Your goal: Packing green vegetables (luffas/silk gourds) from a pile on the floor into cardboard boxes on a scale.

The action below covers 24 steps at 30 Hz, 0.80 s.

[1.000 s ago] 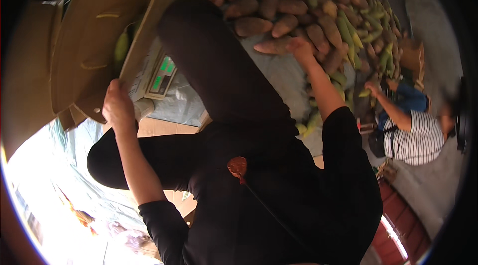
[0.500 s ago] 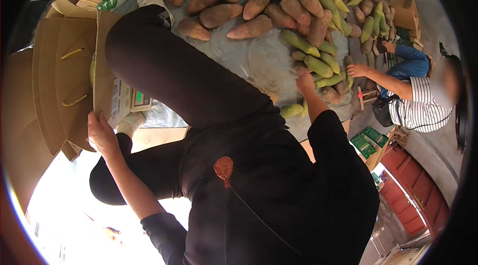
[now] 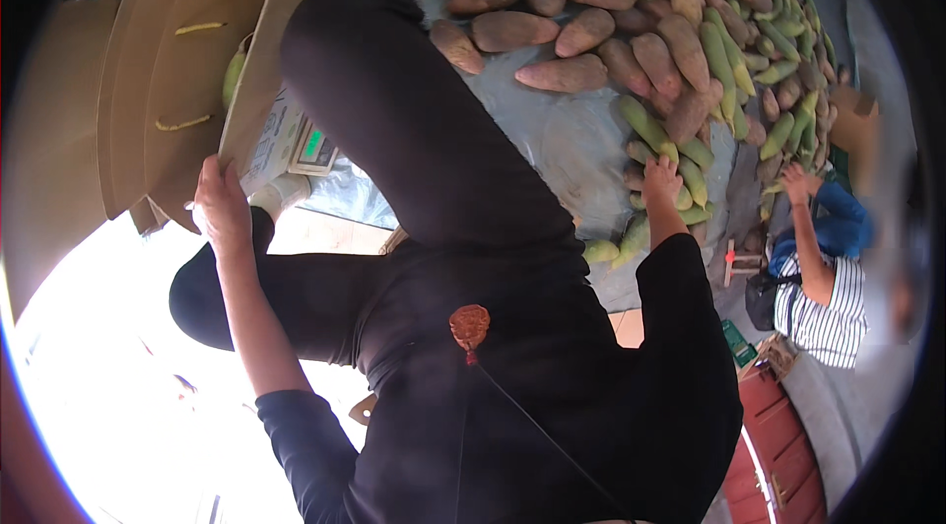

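At nine o'clock in your view, your left hand [image 3: 223,207] has its fingers closed on the lower edge of the open cardboard box [image 3: 148,130], which leans at ten o'clock with one green radish [image 3: 234,79] showing inside. Between two and three o'clock, your right hand [image 3: 662,181] lies among the long green radishes [image 3: 631,238], fingers curled over them; you can't tell from here whether they grip one or only rest there. Reddish-brown roots [image 3: 563,74] spread on the plastic sheet [image 3: 591,135] from twelve to two. Watch the small cluster under your right hand: the radishes lie against one another, so pulling one sharply could roll its neighbours. A tug from your left fingers might bend the thin panel or tip the box toward the digital scale [image 3: 314,149] just beside it, upsetting any reading. Your bent knee [image 3: 335,22] sits between box and pile, so a radish carried low could knock it and slip.
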{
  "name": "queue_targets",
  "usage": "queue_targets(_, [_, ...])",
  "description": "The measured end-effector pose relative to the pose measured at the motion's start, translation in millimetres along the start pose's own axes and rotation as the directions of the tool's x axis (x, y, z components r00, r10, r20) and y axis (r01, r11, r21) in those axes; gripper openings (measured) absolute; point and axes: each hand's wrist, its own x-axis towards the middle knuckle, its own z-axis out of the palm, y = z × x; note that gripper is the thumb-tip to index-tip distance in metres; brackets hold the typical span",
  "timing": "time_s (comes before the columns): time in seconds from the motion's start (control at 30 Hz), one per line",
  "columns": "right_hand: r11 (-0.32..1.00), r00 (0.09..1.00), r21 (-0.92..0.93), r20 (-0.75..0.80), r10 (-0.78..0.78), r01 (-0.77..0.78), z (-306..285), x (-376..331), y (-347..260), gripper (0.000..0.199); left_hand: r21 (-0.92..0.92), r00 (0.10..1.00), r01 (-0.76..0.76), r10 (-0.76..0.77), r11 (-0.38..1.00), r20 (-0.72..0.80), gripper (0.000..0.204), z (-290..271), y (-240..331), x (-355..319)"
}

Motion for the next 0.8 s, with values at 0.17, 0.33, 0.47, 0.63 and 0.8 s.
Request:
queue_targets(0.17, [1.000,0.997,-0.004,-0.082,-0.002,0.002,27.2,14.1,2.2,0.027,-0.063,0.998,-0.059,0.057,0.996,-0.034,0.015,-1.4,-2.8,0.8])
queue_targets(0.33, [0.990,0.990,0.119,-0.130,-0.062,0.077,27.9,10.1,1.3,0.028,-0.052,0.999,-0.016,0.014,0.999,-0.033,0.011,-3.3,-0.1,0.6])
queue_targets(0.47, [0.963,0.968,0.214,-0.225,-0.114,0.163,-4.7,9.7,0.6,0.027,-0.020,1.000,0.028,-0.028,0.999,-0.013,0.010,-9.8,11.0,0.9])
queue_targets(0.63, [0.788,0.906,0.515,-0.406,-0.122,0.337,-72.6,16.6,-14.3,0.044,0.004,0.999,-0.005,0.005,1.000,-0.040,0.010,-7.4,5.3,-1.9])
queue_targets(0.8, [0.449,0.807,0.696,-0.581,-0.104,0.560,-143.0,21.3,-25.5,0.050,-0.022,0.996,-0.021,0.020,1.000,-0.086,0.006,-7.4,4.1,-1.0])
